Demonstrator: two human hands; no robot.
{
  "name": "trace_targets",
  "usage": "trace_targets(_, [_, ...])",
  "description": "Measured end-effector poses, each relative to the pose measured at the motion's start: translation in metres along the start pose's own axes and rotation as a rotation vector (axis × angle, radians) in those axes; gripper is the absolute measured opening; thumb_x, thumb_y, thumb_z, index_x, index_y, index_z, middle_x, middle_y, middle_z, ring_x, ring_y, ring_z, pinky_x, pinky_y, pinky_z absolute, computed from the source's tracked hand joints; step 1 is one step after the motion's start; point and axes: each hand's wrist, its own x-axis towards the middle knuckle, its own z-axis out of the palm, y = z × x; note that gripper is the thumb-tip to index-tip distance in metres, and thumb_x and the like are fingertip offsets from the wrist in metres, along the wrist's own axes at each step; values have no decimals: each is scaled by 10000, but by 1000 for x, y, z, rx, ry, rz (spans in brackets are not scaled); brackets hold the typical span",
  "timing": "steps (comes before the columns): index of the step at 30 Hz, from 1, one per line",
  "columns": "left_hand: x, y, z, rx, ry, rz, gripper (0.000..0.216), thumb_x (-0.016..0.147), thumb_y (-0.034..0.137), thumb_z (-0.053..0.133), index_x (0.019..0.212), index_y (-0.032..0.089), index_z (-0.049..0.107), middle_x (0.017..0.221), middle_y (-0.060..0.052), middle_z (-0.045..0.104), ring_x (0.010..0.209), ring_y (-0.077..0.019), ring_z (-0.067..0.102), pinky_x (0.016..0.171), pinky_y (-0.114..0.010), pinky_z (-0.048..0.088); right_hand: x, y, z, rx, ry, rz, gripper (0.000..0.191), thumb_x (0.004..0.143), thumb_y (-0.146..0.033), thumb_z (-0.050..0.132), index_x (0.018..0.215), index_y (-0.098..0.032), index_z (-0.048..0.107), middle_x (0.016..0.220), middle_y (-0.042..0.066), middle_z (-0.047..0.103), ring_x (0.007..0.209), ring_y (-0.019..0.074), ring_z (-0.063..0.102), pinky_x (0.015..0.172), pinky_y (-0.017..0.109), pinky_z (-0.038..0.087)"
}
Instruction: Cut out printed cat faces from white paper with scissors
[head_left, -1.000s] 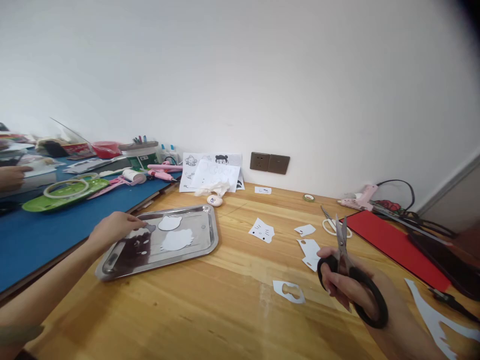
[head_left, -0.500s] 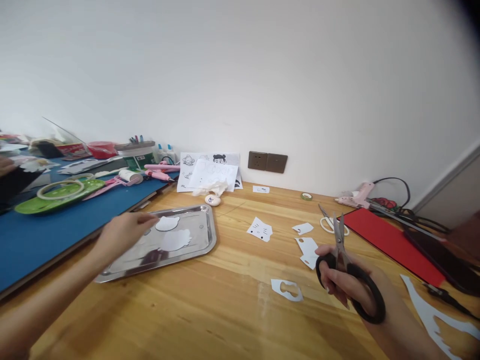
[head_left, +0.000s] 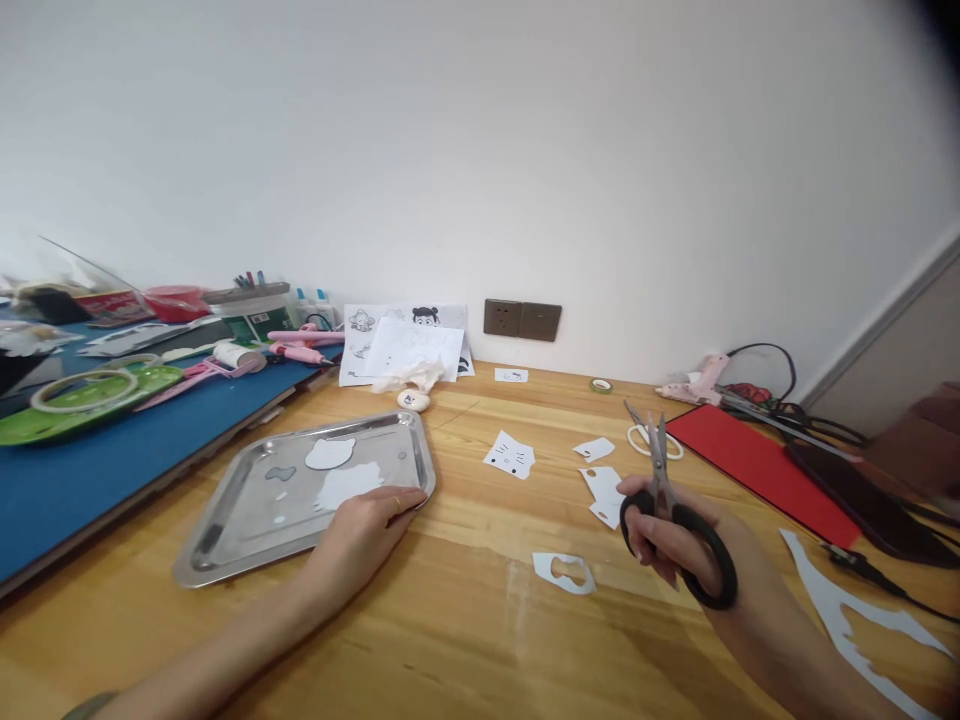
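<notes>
My right hand (head_left: 670, 545) is closed around black-handled scissors (head_left: 673, 517), blades shut and pointing up. My left hand (head_left: 363, 525) rests at the near right edge of a steel tray (head_left: 232, 525), fingers stretched toward its rim and holding nothing I can see. On the tray lie two white cat-shaped paper cut-outs (head_left: 331, 453). Between my hands, on the wooden table, lies a white paper scrap with a hole cut in it (head_left: 564, 573). More white scraps (head_left: 511, 455) are scattered beyond it.
A blue mat (head_left: 90, 460) at left carries a green tray (head_left: 75, 400), tape, pink tools and containers. Printed sheets (head_left: 409, 345) lean on the wall by a socket (head_left: 522, 319). At right are white scissors (head_left: 649, 436), red paper (head_left: 757, 470), a pink glue gun (head_left: 694, 380) and cables.
My left hand has moved from the tray's far left side across to its near right edge. The scissors in my right hand have hardly moved; the view shifted slightly.
</notes>
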Motion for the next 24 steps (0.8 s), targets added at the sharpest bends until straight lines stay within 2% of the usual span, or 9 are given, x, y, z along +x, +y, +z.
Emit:
trace_targets(5, [4, 20, 12, -74, -11, 133, 280, 816, 275, 409, 1005, 236, 613, 1031, -12, 630, 952, -170, 575, 856, -292, 436, 7, 12, 2, -150, -18, -55, 171, 719, -291, 546, 861, -199, 523, 549, -45, 487, 479, 117, 447, 414, 219, 299])
trace_targets(9, [6, 37, 18, -130, -33, 258, 272, 817, 227, 417, 1009, 225, 609, 1024, -23, 633, 940, -156, 581, 844, -275, 449, 4, 29, 11, -249, -99, -137, 166, 683, -232, 580, 847, -209, 572, 684, 3, 592, 553, 152, 520, 479, 250, 365])
trace_targets(13, [4, 54, 25, -179, -38, 393, 270, 815, 194, 425, 1012, 219, 607, 995, -30, 645, 906, -142, 596, 809, -241, 471, -3, 43, 18, -506, -146, -206, 254, 645, -166, 593, 885, -252, 604, 789, 1, 659, 667, 190, 582, 595, 268, 428])
trace_targets(15, [2, 62, 28, -181, -17, 459, 266, 812, 174, 428, 1005, 205, 609, 978, -37, 652, 898, -139, 600, 804, -231, 473, -5, 50, 16, -600, -124, -193, 278, 643, -178, 583, 911, -253, 599, 839, 6, 672, 724, 205, 602, 631, 269, 445])
trace_targets(19, [-2, 72, 33, -175, 23, 549, 263, 814, 142, 416, 996, 182, 602, 947, -51, 657, 876, -137, 605, 784, -223, 481, -3, 61, 4, -705, -33, -160, 244, 673, -205, 529, 897, -258, 609, 764, -9, 686, 650, 196, 618, 566, 246, 450])
trace_targets(24, [-3, 70, 34, -157, 12, 526, 279, 815, 127, 392, 1006, 195, 584, 948, -56, 646, 856, -139, 605, 760, -241, 489, 7, 71, -20, -804, 139, -136, 203, 697, -250, 502, 866, -261, 613, 762, 20, 691, 647, 232, 626, 529, 275, 441])
